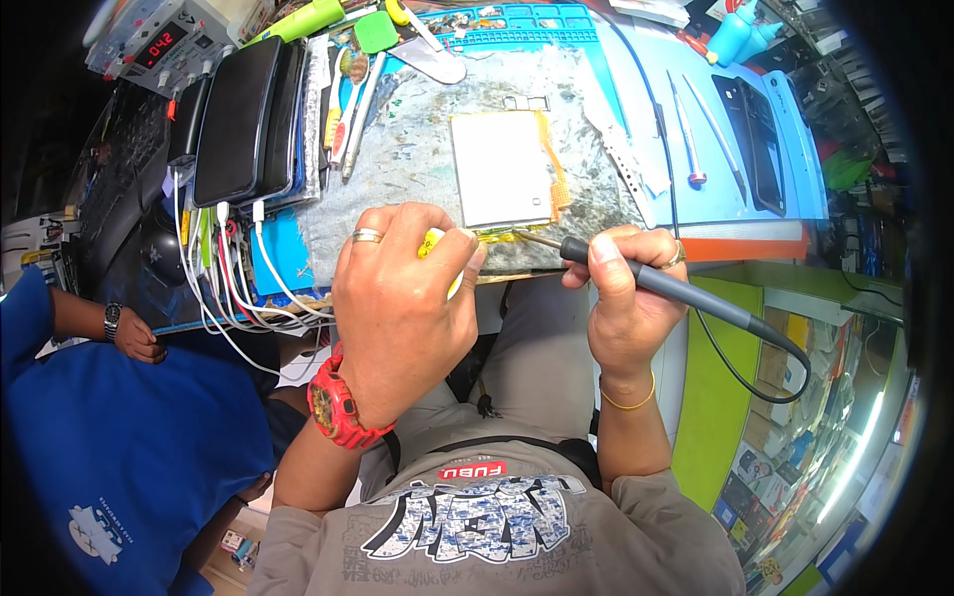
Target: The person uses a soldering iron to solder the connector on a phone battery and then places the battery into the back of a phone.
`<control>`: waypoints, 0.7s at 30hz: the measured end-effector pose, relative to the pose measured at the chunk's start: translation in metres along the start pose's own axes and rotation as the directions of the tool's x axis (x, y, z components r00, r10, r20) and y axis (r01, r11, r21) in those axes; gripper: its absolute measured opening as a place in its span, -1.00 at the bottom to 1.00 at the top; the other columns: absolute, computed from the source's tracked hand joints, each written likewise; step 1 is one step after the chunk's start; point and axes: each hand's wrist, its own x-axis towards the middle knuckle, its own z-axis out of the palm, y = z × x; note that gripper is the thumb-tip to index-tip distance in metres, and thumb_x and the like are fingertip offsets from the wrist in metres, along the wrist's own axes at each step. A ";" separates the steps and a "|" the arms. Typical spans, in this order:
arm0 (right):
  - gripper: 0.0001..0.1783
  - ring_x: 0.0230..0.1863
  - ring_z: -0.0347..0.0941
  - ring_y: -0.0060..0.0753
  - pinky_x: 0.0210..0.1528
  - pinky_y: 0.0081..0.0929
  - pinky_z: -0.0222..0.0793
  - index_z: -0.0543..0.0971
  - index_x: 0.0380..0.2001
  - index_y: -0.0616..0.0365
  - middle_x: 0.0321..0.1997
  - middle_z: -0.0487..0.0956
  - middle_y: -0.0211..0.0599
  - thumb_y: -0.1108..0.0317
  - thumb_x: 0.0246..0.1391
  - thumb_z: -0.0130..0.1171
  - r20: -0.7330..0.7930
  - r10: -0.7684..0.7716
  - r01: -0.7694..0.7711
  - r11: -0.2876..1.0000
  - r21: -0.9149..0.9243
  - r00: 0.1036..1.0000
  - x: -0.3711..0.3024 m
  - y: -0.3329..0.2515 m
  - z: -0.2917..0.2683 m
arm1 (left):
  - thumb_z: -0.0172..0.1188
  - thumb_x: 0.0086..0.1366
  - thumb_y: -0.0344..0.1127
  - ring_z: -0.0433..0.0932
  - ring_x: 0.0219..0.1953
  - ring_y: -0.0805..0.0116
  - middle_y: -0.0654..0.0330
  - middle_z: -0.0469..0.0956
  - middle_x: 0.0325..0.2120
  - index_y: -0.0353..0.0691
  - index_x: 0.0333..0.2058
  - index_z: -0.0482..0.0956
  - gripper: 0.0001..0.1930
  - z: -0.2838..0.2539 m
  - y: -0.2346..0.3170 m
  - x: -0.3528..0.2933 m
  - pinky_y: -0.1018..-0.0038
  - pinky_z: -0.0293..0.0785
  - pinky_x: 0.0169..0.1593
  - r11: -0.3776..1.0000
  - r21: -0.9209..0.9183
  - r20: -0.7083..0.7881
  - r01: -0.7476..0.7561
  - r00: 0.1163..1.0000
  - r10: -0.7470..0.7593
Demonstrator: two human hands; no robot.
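Note:
A soldering iron [696,292] with a grey and black handle is gripped in my right hand [628,313], its metal tip pointing left. That tip meets the near edge of a flat white battery-like pack [501,171], where a yellow strip [499,236] runs. Orange flex or tape [558,184] lines the pack's right side. My left hand [402,298] is closed around a small yellow object [429,243] beside the pack's near left corner; my fingers hide most of it, so its kind is unclear. Under the pack lies a stained grey cloth [397,149].
To the left are stacked phones [237,124], white cables [189,248] and a power supply [164,45]. A toothbrush [348,114] lies beside them. On the right are a screwdriver [688,134] and a dark phone [752,144]. Another person's hand [137,336] rests at left.

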 end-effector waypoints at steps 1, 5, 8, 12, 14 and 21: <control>-0.84 -0.52 0.53 -0.60 -0.44 -0.62 0.50 0.42 -0.33 0.22 -0.42 0.60 -0.19 0.56 0.23 0.23 0.008 -0.009 0.009 1.000 -0.009 1.000 0.000 0.001 -0.001 | 0.36 0.12 -0.47 0.51 -0.22 0.05 0.13 0.56 -0.31 -0.23 -0.38 0.63 -0.91 0.000 0.000 0.000 0.21 0.40 -0.17 1.000 -0.001 -0.003 -0.001 1.000 0.001; -0.84 -0.52 0.53 -0.59 -0.44 -0.62 0.50 0.42 -0.32 0.22 -0.41 0.60 -0.17 0.56 0.23 0.23 -0.041 0.026 -0.025 0.999 0.042 0.999 -0.001 -0.001 0.002 | 0.36 0.13 -0.47 0.51 -0.22 0.05 0.14 0.56 -0.31 -0.23 -0.38 0.63 -0.91 0.000 0.000 0.000 0.22 0.40 -0.17 1.000 0.000 0.002 0.003 1.000 -0.003; -0.84 -0.52 0.53 -0.59 -0.44 -0.61 0.51 0.42 -0.32 0.22 -0.41 0.60 -0.17 0.56 0.23 0.23 -0.030 0.024 -0.023 0.999 0.034 0.999 -0.001 -0.001 0.001 | 0.36 0.13 -0.47 0.51 -0.22 0.05 0.15 0.56 -0.31 -0.22 -0.38 0.63 -0.91 0.000 0.000 0.000 0.22 0.40 -0.17 1.000 -0.003 0.007 0.004 1.000 -0.004; -0.84 -0.52 0.53 -0.59 -0.43 -0.62 0.51 0.42 -0.33 0.22 -0.41 0.60 -0.19 0.56 0.23 0.24 -0.020 0.029 -0.029 0.999 0.019 0.999 0.000 -0.002 0.001 | 0.37 0.12 -0.47 0.51 -0.22 0.05 0.15 0.57 -0.31 -0.22 -0.38 0.63 -0.91 0.000 0.000 0.000 0.22 0.40 -0.16 1.000 -0.002 0.001 0.000 1.000 0.000; -0.84 -0.51 0.54 -0.60 -0.43 -0.62 0.51 0.43 -0.34 0.22 -0.41 0.60 -0.19 0.56 0.23 0.23 -0.018 0.033 -0.033 0.999 0.013 0.999 0.000 -0.002 0.001 | 0.37 0.12 -0.47 0.52 -0.22 0.05 0.15 0.57 -0.31 -0.22 -0.38 0.63 -0.91 -0.001 0.000 0.000 0.22 0.40 -0.17 1.000 -0.003 0.000 -0.001 1.000 0.001; -0.84 -0.52 0.54 -0.61 -0.42 -0.63 0.50 0.43 -0.35 0.22 -0.42 0.61 -0.20 0.56 0.23 0.24 -0.022 0.041 -0.041 0.999 0.010 0.999 0.001 -0.004 0.002 | 0.37 0.12 -0.47 0.52 -0.21 0.05 0.15 0.57 -0.30 -0.22 -0.38 0.63 -0.90 -0.001 0.001 0.000 0.22 0.40 -0.17 1.000 -0.006 0.005 0.007 1.000 -0.007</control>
